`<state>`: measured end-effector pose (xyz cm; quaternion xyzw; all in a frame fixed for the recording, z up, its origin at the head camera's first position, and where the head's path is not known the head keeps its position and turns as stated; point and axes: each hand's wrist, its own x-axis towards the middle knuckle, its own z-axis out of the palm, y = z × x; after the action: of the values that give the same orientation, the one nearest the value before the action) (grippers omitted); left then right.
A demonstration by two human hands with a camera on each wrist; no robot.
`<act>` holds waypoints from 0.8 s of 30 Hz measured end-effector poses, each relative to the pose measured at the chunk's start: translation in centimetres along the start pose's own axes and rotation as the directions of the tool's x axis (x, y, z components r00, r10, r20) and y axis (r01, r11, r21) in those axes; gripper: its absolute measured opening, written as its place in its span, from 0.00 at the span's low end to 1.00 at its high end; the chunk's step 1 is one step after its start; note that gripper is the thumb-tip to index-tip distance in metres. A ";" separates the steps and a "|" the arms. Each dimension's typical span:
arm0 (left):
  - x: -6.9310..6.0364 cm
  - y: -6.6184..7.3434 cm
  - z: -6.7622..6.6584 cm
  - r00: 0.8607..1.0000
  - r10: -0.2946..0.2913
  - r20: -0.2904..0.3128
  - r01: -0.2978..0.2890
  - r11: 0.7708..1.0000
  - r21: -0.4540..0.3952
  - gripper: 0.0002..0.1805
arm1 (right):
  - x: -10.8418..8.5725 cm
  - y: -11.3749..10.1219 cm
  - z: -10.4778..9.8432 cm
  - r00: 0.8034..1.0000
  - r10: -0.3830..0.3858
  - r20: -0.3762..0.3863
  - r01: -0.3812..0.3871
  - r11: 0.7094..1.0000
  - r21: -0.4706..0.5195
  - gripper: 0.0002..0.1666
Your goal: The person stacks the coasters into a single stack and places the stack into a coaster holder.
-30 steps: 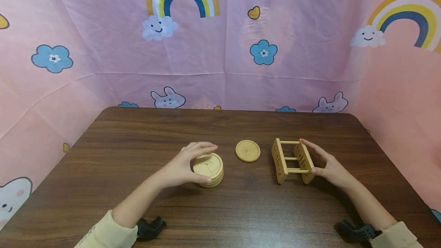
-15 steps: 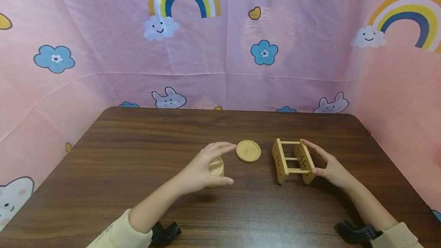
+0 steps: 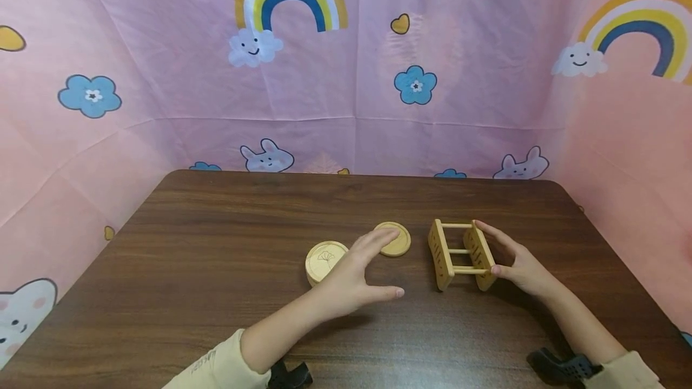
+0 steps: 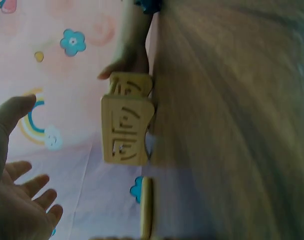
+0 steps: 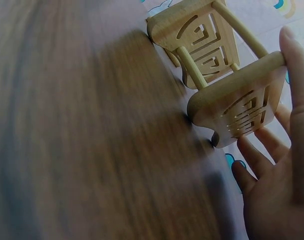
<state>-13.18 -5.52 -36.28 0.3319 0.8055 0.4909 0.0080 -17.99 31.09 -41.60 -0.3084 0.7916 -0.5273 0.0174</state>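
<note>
My left hand (image 3: 348, 278) hovers over the table with thumb and fingers spread, holding nothing. Its forearm side partly covers a stack of round wooden coasters (image 3: 323, 260), the top one engraved with a leaf. Just beyond its fingertips lies a single wooden coaster (image 3: 399, 246), partly hidden by them. My right hand (image 3: 519, 270) holds the right side panel of a small wooden coaster rack (image 3: 480, 257), thumb at the near end and a finger at the far end. In the right wrist view the cut-out panel (image 5: 241, 110) sits against thumb and fingers. Between the rack's bars there is nothing.
A dark wood-grain table (image 3: 227, 227) carries everything. Behind and beside it hangs a pink and lilac cloth (image 3: 324, 89) with rainbows and flowers. Black wrist straps (image 3: 562, 365) sit near both cream sleeves.
My left hand has let go of the coaster stack and moved right, toward the single coaster, with its fingers spread. The right hand and the rack stay in place.
</note>
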 end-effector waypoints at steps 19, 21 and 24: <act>2.9 -0.4 4.8 0.944 -0.176 -0.277 0.173 0.984 -0.037 0.46 | 0.1 -0.1 -0.1 1.000 -0.023 0.011 0.023 1.000 0.017 0.45; 3.3 -0.7 5.3 0.932 -0.184 -0.313 0.181 0.983 -0.038 0.46 | 0.1 -0.1 0.0 1.000 -0.022 0.014 0.022 1.000 0.021 0.45; 3.9 -1.1 6.0 0.908 -0.215 -0.360 0.212 0.976 -0.047 0.45 | 0.1 -0.2 0.0 1.000 -0.014 0.016 0.014 1.000 0.023 0.45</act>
<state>-14.80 0.94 -39.07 0.1453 0.8229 0.5425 -0.0863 -17.95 30.97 -41.43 -0.3180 0.7831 -0.5340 0.0237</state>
